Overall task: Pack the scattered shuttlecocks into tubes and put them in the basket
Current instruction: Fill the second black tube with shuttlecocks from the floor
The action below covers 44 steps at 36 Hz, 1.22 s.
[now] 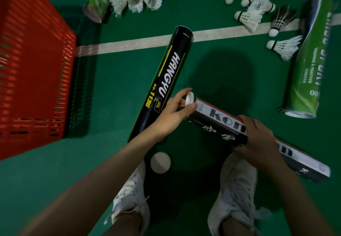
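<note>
The scene is dimly lit. A broad dark shadow (221,73) is cast mid-frame on the green floor (114,92), another beside the red basket (27,69). Edges are bowed by wide-angle distortion; the far-right green tube (310,55) is smeared.

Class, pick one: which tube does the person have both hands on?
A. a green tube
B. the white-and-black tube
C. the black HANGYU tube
B: the right hand grips the white-and-black tube mid-length, and the left hand pinches the white cap at its end.
</note>
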Available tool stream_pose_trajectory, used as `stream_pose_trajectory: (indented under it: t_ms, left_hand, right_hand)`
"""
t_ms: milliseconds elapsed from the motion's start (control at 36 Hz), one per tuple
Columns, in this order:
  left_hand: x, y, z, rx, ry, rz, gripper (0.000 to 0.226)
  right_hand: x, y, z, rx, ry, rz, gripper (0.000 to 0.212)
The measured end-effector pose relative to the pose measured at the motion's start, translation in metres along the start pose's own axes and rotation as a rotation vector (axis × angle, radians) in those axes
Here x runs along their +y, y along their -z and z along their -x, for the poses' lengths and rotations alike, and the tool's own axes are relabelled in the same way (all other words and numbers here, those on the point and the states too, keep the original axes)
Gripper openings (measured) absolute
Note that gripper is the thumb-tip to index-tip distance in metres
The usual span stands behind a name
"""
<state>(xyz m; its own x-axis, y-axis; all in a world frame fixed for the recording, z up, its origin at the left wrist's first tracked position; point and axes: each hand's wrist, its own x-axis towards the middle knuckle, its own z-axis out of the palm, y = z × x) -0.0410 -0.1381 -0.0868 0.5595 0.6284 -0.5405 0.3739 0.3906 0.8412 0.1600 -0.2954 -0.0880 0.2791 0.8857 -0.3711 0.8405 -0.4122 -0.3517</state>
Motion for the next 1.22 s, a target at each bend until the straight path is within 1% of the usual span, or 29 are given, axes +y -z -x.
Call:
stream_pose_trajectory:
  t_ms: [83,194,250,333,444,528,611,694,750,806,917,1000,1083,1222]
  left_hand:
    - [0.000,0.001,0.003,-0.017,0.022,-0.014,0.055]
    - [0.007,0.004,0.012,-0.038,0.012,-0.027,0.043]
    - [0.008,0.001,0.016,-0.041,0.003,-0.053,0.047]
    - [0.009,0.001,0.020,-0.018,-0.007,-0.099,0.061]
    - [0.009,0.003,0.022,-0.024,-0.011,-0.141,0.060]
    - [0.008,0.003,0.022,-0.053,-0.009,-0.107,0.067]
    - [0.005,0.001,0.022,-0.043,-0.004,-0.076,0.072]
    - [0.010,-0.003,0.021,0.003,0.017,0.092,0.068]
    - [0.015,-0.003,0.018,0.030,0.010,0.173,0.065]
    - [0.019,-0.001,0.016,0.031,0.010,0.126,0.068]
    - [0.019,0.005,0.013,0.014,0.024,-0.063,0.076]
    - [0.017,0.007,0.013,0.022,0.011,-0.159,0.078]
    - [0.016,0.009,0.013,0.043,-0.023,-0.183,0.074]
    - [0.021,0.008,0.015,0.062,-0.042,-0.154,0.070]
  right_hand:
    - [-0.007,0.004,-0.002,0.029,0.004,-0.034,0.076]
    - [-0.017,0.004,-0.005,0.026,0.013,-0.089,0.074]
    - [-0.021,0.004,-0.008,0.025,0.006,-0.100,0.075]
    - [-0.027,0.006,-0.010,0.043,-0.005,-0.098,0.076]
    - [-0.029,0.004,-0.011,0.081,0.001,-0.077,0.077]
    - [-0.028,0.005,-0.011,0.091,0.011,-0.072,0.077]
    - [-0.030,0.007,-0.011,0.091,0.007,-0.075,0.078]
    - [-0.036,0.007,-0.015,0.078,0.015,-0.071,0.079]
    - [-0.041,0.008,-0.018,0.059,-0.016,-0.078,0.081]
    - [-0.044,0.009,-0.020,0.053,-0.046,-0.089,0.083]
    - [-0.044,0.010,-0.023,0.033,-0.056,-0.117,0.083]
    - [-0.045,0.010,-0.023,0.020,-0.073,-0.133,0.088]
    - [-0.046,0.012,-0.023,0.027,-0.071,-0.150,0.090]
    - [-0.048,0.012,-0.025,0.013,-0.071,-0.141,0.093]
